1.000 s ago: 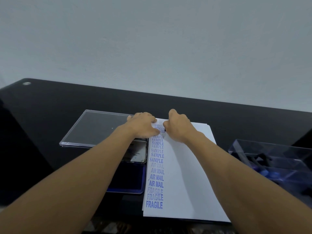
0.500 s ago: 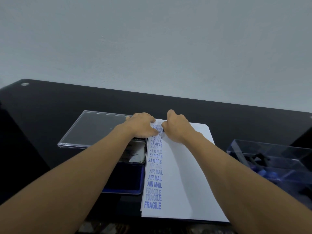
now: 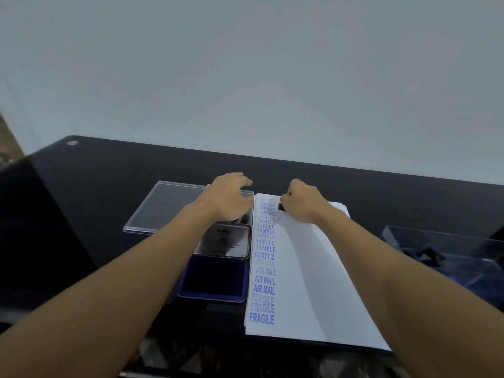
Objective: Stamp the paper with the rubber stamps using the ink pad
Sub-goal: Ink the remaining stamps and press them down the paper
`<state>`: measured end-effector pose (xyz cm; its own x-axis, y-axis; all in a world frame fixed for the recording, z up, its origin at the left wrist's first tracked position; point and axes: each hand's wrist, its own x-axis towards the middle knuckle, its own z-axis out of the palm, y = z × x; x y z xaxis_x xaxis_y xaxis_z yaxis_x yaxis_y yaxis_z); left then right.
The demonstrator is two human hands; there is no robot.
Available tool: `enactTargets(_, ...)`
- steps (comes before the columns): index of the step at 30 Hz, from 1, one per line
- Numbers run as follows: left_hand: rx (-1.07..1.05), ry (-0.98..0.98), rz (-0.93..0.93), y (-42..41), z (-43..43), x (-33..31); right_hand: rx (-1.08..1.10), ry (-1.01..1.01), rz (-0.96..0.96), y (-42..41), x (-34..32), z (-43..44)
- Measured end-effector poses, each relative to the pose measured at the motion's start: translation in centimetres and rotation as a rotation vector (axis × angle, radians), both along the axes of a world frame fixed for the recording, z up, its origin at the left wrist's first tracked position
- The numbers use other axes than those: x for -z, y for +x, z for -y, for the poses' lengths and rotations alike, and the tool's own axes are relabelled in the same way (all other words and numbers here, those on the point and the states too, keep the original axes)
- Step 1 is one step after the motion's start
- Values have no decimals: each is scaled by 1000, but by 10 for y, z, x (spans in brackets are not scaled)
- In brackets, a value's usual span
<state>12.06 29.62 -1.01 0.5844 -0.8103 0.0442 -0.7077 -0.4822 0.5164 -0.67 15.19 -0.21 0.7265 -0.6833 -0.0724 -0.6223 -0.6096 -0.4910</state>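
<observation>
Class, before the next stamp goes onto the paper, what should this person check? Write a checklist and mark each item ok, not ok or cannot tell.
1. Stamp gripped in the right hand: ok.
2. Ink pad open, blue surface showing: ok.
3. Blank space on the paper beside the printed column: ok.
4. Left hand steadying the paper: not ok; it is over the clear lid, off the sheet.
5. Stamp face freshly inked: cannot tell; it is hidden under the hand.
</observation>
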Motion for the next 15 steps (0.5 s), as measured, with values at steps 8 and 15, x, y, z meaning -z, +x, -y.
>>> enactTargets(8, -40, -71, 19, -3, -47, -19, 104, 71, 277, -43, -35, 5)
enactTargets(15, -92, -106, 19, -15, -90, -15, 35, 47, 300, -64, -45, -6)
